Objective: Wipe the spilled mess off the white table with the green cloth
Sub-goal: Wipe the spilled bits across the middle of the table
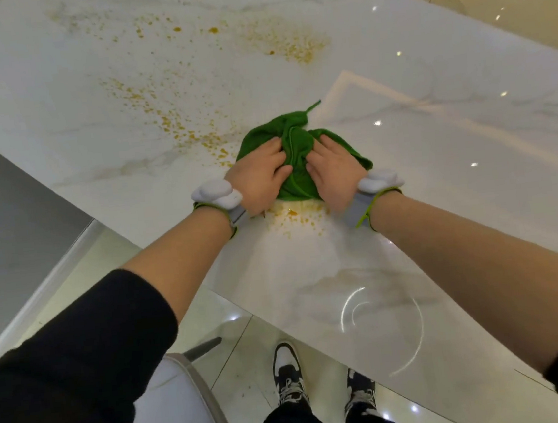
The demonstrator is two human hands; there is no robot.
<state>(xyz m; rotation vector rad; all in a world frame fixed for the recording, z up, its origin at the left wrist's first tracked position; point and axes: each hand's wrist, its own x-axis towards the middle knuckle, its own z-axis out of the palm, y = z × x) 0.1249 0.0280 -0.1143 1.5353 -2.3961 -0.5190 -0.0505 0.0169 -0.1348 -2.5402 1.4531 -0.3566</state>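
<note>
Bright overhead lighting, glare spots on glossy table [436, 146], wide-angle edge distortion

At six o'clock my two black-and-white sneakers [287, 372] stand on the glossy tiled floor [238, 363]; a grey chair [188, 410] sits at seven o'clock.

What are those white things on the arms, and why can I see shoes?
The camera sits on a person's head and looks down, so you see their own arms and their shoes on the floor. The white things are bands strapped to both wrists; I can't tell what they do. The left hand and the right hand both press a bunched green cloth onto the white table. Orange-yellow spilled mess is spattered beyond the cloth, with a little more near the wrists.
</note>
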